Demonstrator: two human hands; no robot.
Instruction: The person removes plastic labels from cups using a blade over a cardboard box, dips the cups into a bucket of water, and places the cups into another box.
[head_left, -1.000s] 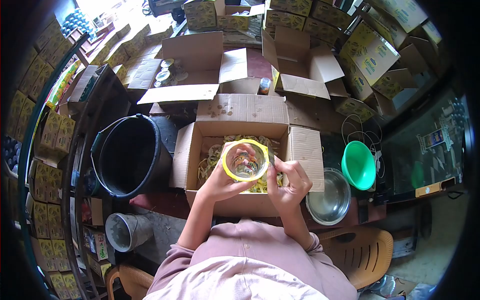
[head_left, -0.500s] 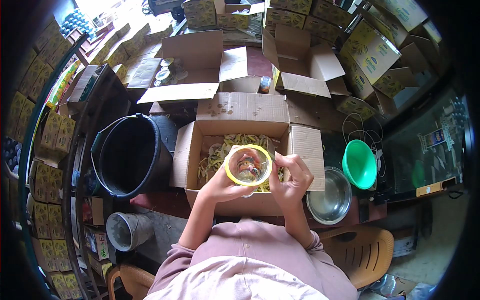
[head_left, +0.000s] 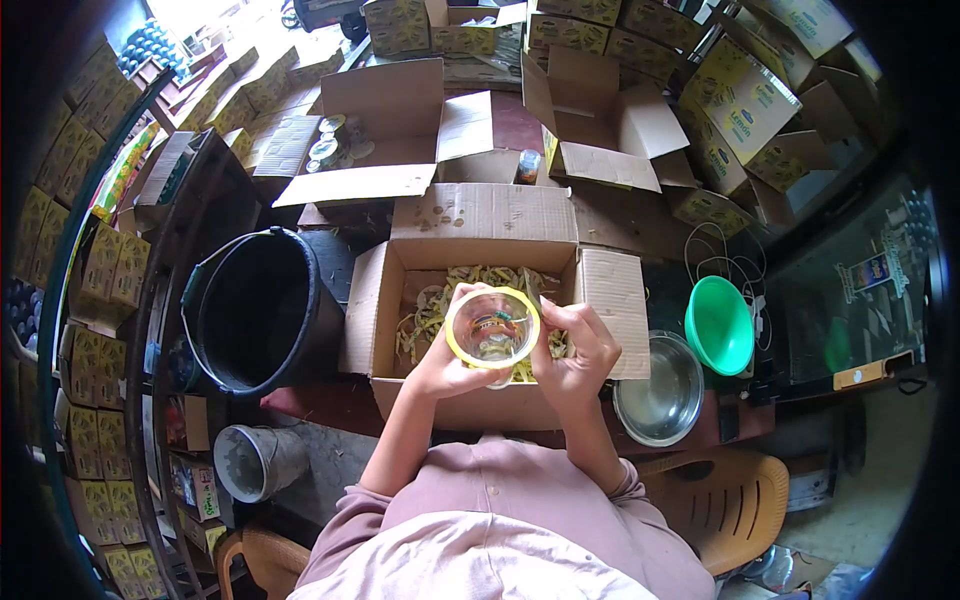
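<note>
A clear cup with a yellow rim is tilted with its mouth toward me. My left hand is wrapped round its left side. My right hand is pinched at the cup's right edge, on a small dark flat blade whose full shape is hidden by the fingers. Both hands are over an open cardboard box that holds yellow-green scraps.
A black bucket stands left, above a grey bucket. A clear bowl and green bowls lie right. Behind are two open cartons and a small jar.
The cup first shifted slightly down and right, then slightly back left, and its tilt changed a little. Both hands moved with it and kept their holds.
</note>
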